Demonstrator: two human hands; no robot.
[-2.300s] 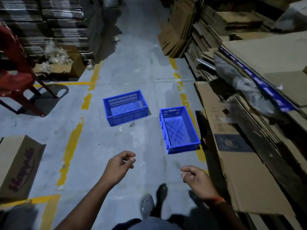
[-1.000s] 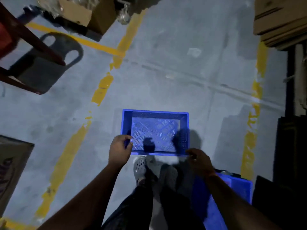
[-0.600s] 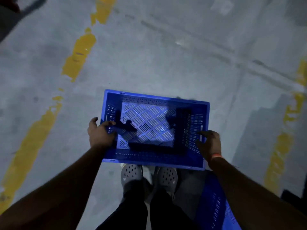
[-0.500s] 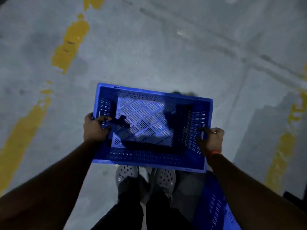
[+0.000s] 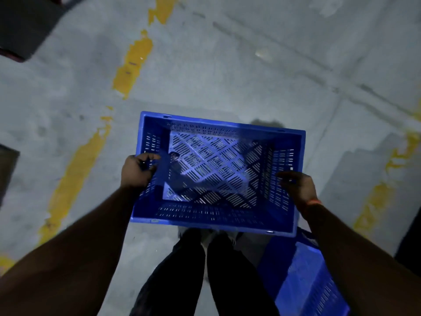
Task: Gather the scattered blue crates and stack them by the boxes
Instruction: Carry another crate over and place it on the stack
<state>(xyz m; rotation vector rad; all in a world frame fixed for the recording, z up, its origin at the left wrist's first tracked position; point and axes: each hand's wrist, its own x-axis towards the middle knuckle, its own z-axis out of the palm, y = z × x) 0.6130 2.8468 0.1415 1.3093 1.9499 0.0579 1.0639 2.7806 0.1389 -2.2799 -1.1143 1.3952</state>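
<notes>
1. Rising off the floor (image 5: pixel 227 65) is what the blue crate (image 5: pixel 216 176) has just done: a second ago it sat flat on the concrete with the hands only reaching its near corners, and now it hangs in the air in front of the person's legs, its far rim tipped a little upward.
2. The view has closed in on the crate over the same second, so it fills more of the frame, and the shoes that showed below it a moment ago are now mostly hidden behind its near wall.
3. For the task, this means the first of the scattered crates is in hand; my judgement is that the gathering step is under way and the stacking by the boxes is not yet begun.
4. The second crate (image 5: pixel 305 281) lies on the floor at the lower right, just beside the person's right leg and partly behind the right forearm, apart from the held one.
5. The left hand (image 5: pixel 136 171) grips the crate's left short wall, thumb curled over the rim to the inside and the other fingers outside.
6. The right hand (image 5: pixel 298 185) grips the right short wall the same way, an orange band on its wrist.
7. Both arms reach forward and down, elbows bent, carrying the crate between them.
</notes>
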